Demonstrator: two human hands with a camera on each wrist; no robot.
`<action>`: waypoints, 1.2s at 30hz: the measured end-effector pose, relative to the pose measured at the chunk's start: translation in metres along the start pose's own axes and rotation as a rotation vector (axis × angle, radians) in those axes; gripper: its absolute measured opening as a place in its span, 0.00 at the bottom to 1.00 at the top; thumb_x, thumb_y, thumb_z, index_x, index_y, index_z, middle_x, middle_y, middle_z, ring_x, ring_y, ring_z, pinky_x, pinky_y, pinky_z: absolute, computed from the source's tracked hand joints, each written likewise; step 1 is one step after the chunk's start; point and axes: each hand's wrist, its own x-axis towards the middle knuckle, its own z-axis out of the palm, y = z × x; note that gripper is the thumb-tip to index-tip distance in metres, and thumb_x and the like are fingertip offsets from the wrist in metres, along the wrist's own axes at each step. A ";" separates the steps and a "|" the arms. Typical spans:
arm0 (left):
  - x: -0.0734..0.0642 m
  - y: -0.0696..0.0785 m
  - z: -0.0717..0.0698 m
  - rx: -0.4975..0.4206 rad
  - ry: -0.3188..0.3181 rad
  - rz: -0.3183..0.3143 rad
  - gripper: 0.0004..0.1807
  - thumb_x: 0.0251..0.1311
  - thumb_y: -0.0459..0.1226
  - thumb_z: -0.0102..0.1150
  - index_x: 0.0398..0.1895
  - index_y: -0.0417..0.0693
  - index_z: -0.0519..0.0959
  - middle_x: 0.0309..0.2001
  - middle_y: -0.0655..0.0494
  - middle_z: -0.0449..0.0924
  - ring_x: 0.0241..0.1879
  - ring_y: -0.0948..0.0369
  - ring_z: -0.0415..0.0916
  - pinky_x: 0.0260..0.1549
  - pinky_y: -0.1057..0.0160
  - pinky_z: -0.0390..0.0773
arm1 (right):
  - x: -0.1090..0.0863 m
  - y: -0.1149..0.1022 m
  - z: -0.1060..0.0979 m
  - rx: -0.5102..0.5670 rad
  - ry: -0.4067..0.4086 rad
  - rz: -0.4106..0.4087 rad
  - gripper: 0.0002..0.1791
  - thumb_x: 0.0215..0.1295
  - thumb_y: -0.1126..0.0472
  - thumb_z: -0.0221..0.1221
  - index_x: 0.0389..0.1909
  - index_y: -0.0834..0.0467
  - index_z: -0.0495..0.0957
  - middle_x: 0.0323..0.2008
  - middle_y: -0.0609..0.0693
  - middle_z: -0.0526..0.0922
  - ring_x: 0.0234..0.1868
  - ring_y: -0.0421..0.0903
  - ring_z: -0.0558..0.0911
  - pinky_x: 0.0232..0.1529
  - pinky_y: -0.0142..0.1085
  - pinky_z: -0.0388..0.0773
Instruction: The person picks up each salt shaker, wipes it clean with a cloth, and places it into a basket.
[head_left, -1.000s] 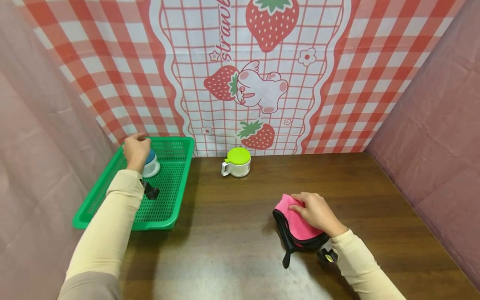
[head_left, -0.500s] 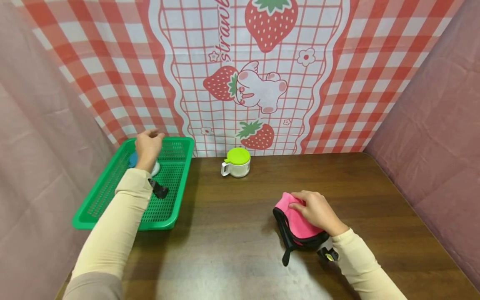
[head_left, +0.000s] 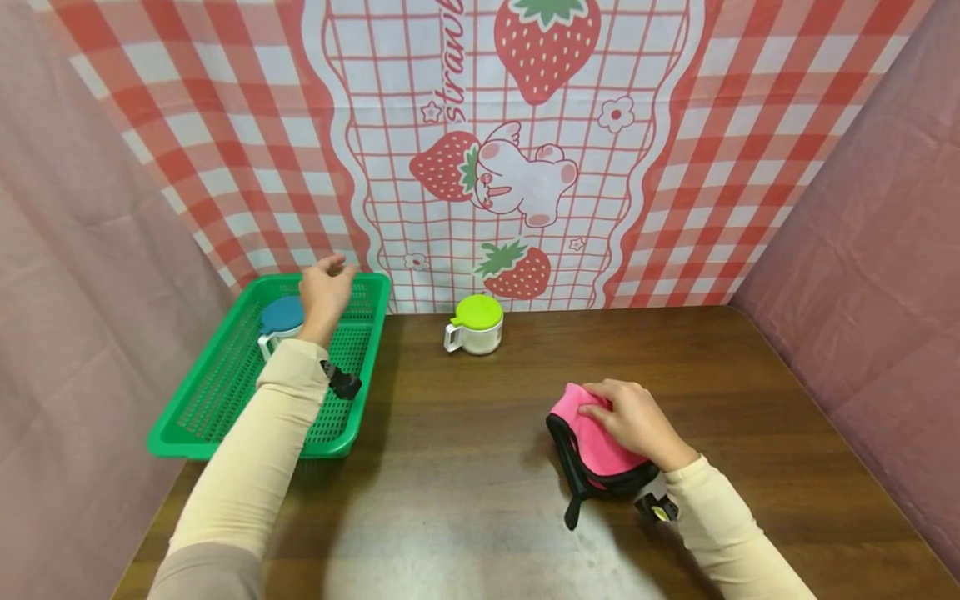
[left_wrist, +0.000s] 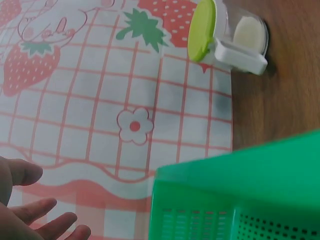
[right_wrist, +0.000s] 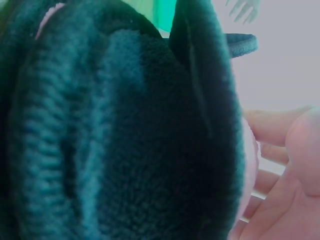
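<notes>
My left hand (head_left: 327, 297) hangs over the right part of the green plastic basket (head_left: 367, 375), its fingers loosely bent and holding nothing. In the left wrist view the fingers (left_wrist: 55, 227) are spread apart. Inside the basket stands a white jar with a blue lid (head_left: 282, 313) and a handle, partly hidden by the left wrist. My right hand (head_left: 637, 423) grips a folded pink cloth (head_left: 600, 450) with black edging and a hanging loop. The dark fuzzy side of the cloth (right_wrist: 155, 150) fills much of the right wrist view.
A jar with a lime-green lid (head_left: 477, 323) and a side handle stands on the wooden table (head_left: 450, 467), right of the basket near the back. Behind rises a red checked strawberry-print cloth (head_left: 637, 167). Pink curtains (head_left: 862, 250) bound both sides.
My left hand has moved right, away from the blue-lidded jar, which now shows to the left of the hand. The right hand and the pink cloth have hardly moved.
</notes>
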 end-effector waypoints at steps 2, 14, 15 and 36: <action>-0.001 0.001 0.003 -0.002 -0.002 0.011 0.25 0.69 0.47 0.54 0.65 0.47 0.73 0.64 0.46 0.74 0.65 0.50 0.69 0.61 0.50 0.71 | 0.000 0.000 0.000 -0.001 0.000 -0.001 0.05 0.55 0.62 0.69 0.33 0.57 0.84 0.20 0.43 0.76 0.24 0.39 0.68 0.28 0.33 0.65; -0.010 0.004 0.027 -0.021 -0.013 0.043 0.24 0.68 0.47 0.55 0.64 0.48 0.74 0.61 0.49 0.77 0.62 0.52 0.71 0.59 0.51 0.73 | -0.002 0.000 -0.001 -0.007 0.001 -0.006 0.05 0.55 0.62 0.69 0.32 0.56 0.84 0.20 0.42 0.75 0.24 0.39 0.67 0.27 0.33 0.64; -0.011 0.004 0.029 -0.026 -0.018 0.043 0.25 0.68 0.47 0.55 0.64 0.47 0.74 0.62 0.49 0.77 0.62 0.52 0.71 0.59 0.51 0.72 | -0.002 0.000 -0.002 -0.008 0.002 -0.007 0.05 0.55 0.62 0.69 0.32 0.56 0.84 0.20 0.42 0.74 0.24 0.39 0.67 0.27 0.33 0.64; -0.025 -0.004 0.071 -0.101 -0.048 0.071 0.23 0.66 0.44 0.58 0.60 0.44 0.77 0.60 0.45 0.78 0.61 0.49 0.72 0.60 0.51 0.72 | -0.001 -0.001 -0.001 0.003 0.001 -0.004 0.07 0.54 0.62 0.70 0.34 0.58 0.85 0.22 0.44 0.78 0.24 0.39 0.69 0.27 0.33 0.66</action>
